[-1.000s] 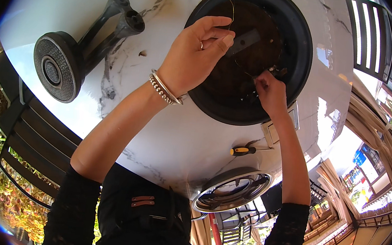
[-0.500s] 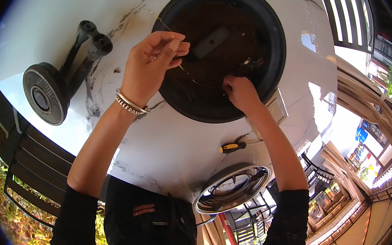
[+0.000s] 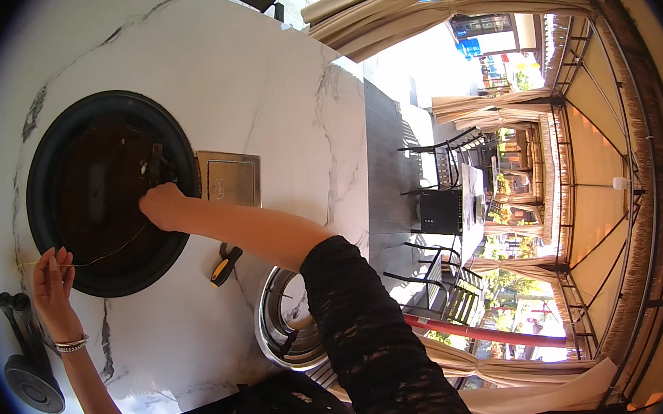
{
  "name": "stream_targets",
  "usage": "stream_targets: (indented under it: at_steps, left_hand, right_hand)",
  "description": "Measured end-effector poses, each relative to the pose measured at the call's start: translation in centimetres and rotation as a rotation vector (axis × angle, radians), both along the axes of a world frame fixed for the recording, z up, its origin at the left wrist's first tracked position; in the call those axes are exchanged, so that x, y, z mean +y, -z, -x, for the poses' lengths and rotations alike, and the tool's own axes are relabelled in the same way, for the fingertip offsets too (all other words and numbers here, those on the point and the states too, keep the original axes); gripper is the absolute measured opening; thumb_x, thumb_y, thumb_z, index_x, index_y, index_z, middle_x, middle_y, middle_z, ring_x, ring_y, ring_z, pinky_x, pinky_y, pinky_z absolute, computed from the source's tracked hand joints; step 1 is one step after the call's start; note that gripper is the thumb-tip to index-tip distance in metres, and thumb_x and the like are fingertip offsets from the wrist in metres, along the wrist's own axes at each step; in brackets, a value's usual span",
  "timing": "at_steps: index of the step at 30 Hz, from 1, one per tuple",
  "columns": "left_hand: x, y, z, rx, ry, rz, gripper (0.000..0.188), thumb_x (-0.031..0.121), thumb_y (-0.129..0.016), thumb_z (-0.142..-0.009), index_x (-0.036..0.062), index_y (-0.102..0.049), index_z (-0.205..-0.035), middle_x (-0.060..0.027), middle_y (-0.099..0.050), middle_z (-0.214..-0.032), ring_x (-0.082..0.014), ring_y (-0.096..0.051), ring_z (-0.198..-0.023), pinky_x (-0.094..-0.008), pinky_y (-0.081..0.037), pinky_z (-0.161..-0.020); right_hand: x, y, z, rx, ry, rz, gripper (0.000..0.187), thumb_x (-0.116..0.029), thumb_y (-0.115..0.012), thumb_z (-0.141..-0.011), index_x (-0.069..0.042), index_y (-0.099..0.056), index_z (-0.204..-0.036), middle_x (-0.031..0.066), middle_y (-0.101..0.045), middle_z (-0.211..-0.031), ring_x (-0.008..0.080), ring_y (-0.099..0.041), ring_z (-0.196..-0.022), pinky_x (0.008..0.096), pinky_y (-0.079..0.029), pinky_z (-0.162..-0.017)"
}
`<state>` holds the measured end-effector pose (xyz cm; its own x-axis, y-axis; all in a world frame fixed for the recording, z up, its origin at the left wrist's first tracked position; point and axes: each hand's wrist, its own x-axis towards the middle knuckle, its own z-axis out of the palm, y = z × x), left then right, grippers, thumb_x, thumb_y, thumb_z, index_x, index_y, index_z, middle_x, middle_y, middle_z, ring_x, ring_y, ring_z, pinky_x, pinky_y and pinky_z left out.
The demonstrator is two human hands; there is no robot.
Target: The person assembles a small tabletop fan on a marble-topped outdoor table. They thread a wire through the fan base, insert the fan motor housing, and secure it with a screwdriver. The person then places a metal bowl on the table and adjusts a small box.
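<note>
A thin yellow wire (image 3: 121, 247) runs across a round black basin (image 3: 40, 235) sunk into the marble-patterned table. My left hand (image 3: 54, 288), at the basin's near left rim, pinches the wire between thumb and fingers, and a loose end sticks out to the left. Inside the basin, my right hand (image 3: 164, 206) is closed beside a small dark fitting (image 3: 158, 164) near the right wall. Its fingertips are hidden, so what they grip cannot be made out. The wire's other end leads toward this hand. The basin's floor looks brown and stained.
A black cast-metal burner (image 3: 33, 382) lies left of my left forearm. A small steel plate (image 3: 228, 178) is set into the table right of the basin. Nearer me are a yellow-and-black screwdriver (image 3: 224, 266) and a round shiny metal pan (image 3: 274, 319). Chairs (image 3: 443, 162) stand beyond.
The view has swung to the right, so the basin now sits at the left. My left hand still pinches the wire, and my right hand stays low inside the basin.
</note>
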<state>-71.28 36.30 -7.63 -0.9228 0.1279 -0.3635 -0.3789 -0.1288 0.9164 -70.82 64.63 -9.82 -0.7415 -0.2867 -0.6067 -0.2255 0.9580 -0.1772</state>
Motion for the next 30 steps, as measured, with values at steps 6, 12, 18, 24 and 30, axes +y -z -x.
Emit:
stream_targets:
  at_steps: [6, 12, 18, 24, 30]
  left_hand:
    - [-0.2, -0.2, 0.0, 0.02, 0.047, 0.002, 0.026, 0.019, -0.046, -0.095, 0.0027, -0.053, -0.114, -0.0095, -0.061, -0.108, -0.0169, -0.059, -0.101, -0.0265, -0.048, -0.087]
    - [-0.5, 0.1, -0.2, 0.036, 0.041, -0.023, 0.026, 0.018, -0.047, -0.094, 0.0027, -0.054, -0.114, -0.0096, -0.062, -0.107, -0.0169, -0.06, -0.099, -0.0266, -0.048, -0.086]
    - [-0.8, 0.4, -0.5, 0.054, 0.034, -0.057, 0.026, 0.017, -0.047, -0.094, 0.0027, -0.054, -0.114, -0.0103, -0.062, -0.106, -0.0179, -0.06, -0.1, -0.0267, -0.049, -0.086]
    - [-0.8, 0.4, -0.6, 0.043, 0.023, -0.086, 0.026, 0.017, -0.046, -0.094, 0.0026, -0.054, -0.114, -0.0103, -0.062, -0.107, -0.018, -0.06, -0.1, -0.0267, -0.049, -0.086]
    - [-0.5, 0.2, -0.4, 0.0, 0.02, -0.064, 0.026, 0.017, -0.047, -0.094, 0.0029, -0.054, -0.114, -0.0094, -0.062, -0.106, -0.0176, -0.059, -0.101, -0.027, -0.047, -0.088]
  right_hand:
    - [-0.2, -0.2, -0.6, 0.031, 0.039, -0.02, 0.016, -0.007, -0.061, -0.068, -0.001, -0.064, -0.083, 0.0157, -0.065, -0.081, 0.0307, -0.064, -0.08, 0.0375, -0.051, -0.063]
    - [-0.7, 0.0, -0.7, 0.035, 0.082, -0.025, 0.016, -0.006, -0.06, -0.069, -0.003, -0.065, -0.084, 0.016, -0.065, -0.086, 0.0312, -0.064, -0.084, 0.0382, -0.051, -0.066]
    - [0.0, 0.8, -0.5, 0.0, 0.089, -0.029, 0.013, -0.007, -0.058, -0.07, -0.006, -0.068, -0.08, 0.0143, -0.066, -0.085, 0.0302, -0.064, -0.082, 0.0384, -0.05, -0.066]
    - [-0.2, 1.3, -0.3, 0.087, 0.028, -0.057, 0.015, -0.011, -0.056, -0.073, -0.009, -0.069, -0.082, 0.0124, -0.066, -0.085, 0.0292, -0.064, -0.081, 0.0383, -0.049, -0.063]
    - [-0.4, 2.4, -0.2, 0.04, -0.025, -0.073, 0.013, -0.012, -0.057, -0.073, -0.01, -0.069, -0.078, 0.0103, -0.066, -0.084, 0.0277, -0.064, -0.08, 0.0388, -0.048, -0.061]
